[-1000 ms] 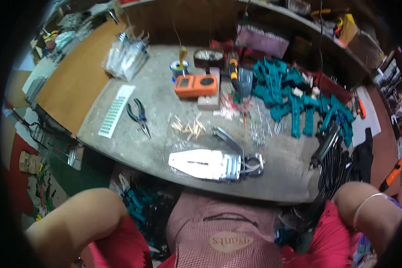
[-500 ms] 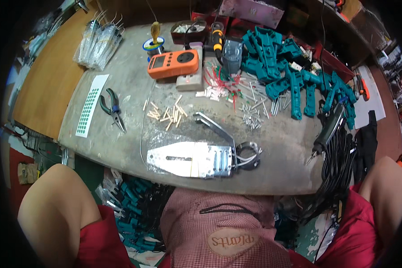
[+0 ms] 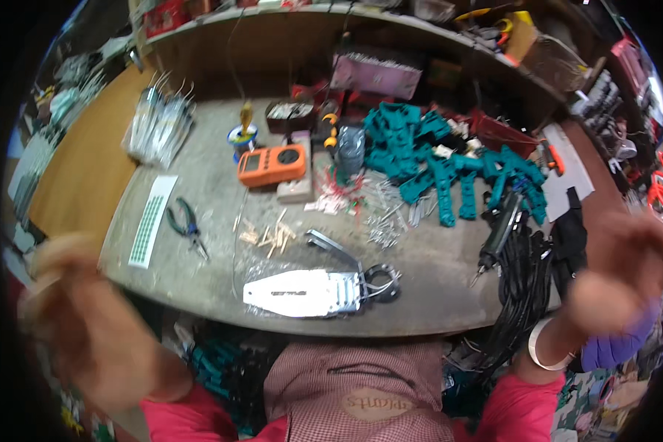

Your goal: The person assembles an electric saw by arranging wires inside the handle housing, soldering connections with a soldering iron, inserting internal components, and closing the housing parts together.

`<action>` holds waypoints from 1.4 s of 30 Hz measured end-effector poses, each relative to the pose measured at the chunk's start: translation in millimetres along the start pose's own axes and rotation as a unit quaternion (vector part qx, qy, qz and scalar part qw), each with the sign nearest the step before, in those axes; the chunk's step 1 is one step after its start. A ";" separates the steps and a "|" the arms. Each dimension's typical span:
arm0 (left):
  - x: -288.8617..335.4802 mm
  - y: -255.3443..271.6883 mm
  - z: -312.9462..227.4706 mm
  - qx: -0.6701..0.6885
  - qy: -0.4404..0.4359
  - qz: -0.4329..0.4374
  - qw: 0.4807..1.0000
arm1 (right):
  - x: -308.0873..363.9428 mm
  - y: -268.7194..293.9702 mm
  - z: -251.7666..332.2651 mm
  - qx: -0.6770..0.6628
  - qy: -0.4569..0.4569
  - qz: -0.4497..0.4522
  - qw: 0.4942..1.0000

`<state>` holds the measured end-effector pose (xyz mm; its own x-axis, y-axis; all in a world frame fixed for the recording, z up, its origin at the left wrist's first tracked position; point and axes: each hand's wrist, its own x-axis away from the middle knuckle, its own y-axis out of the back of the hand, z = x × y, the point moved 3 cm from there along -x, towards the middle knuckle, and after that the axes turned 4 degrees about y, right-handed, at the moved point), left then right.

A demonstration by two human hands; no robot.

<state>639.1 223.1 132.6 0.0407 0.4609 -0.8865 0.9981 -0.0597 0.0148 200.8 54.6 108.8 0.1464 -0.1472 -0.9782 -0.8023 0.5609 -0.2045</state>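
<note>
My left hand (image 3: 88, 324) is raised off the table's left front corner, smeared by motion. My right hand (image 3: 611, 283) is raised beyond the right side, also blurred, a pale bangle on its wrist. Whether either one holds anything does not show. Between them, near the front edge, a shiny metal plate assembly (image 3: 295, 292) with slots lies on clear plastic, a black ring (image 3: 383, 283) with white wires at its right end. Dark-handled pliers (image 3: 188, 230) lie left of it, beside a white sheet of green dots (image 3: 152, 225). A black electric screwdriver (image 3: 502, 232) rests at the right.
Behind the plate are pale small sticks (image 3: 272, 236), metal pins (image 3: 383, 228), an orange multimeter (image 3: 271, 166), a solder spool (image 3: 243, 138) and teal plastic housings (image 3: 401, 140). Black cables (image 3: 524, 287) hang over the right edge. Bagged parts (image 3: 158, 129) lie back left.
Both hands have come into view at the sides; before, only my bent arms showed. The view has tilted up, showing more of the back shelf. The table items look unmoved.
</note>
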 end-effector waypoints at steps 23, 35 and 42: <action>132.7 9.2 161.0 -0.536 0.237 -0.134 0.799 | 205.3 -101.8 -66.5 0.198 -0.319 0.517 0.770; 138.6 6.4 159.3 -0.529 0.253 -0.084 0.805 | 199.6 -99.3 -71.8 0.136 -0.392 0.488 0.768; 137.9 6.4 154.5 -0.537 0.274 -0.100 0.792 | 152.3 -131.1 -137.0 0.180 -0.138 0.527 0.819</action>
<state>643.9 149.4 -61.0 -0.4022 0.6984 -0.5920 0.4394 0.7145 0.5444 249.0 -153.0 -8.5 -0.3531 0.7353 -0.5785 -0.3505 0.4693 0.8105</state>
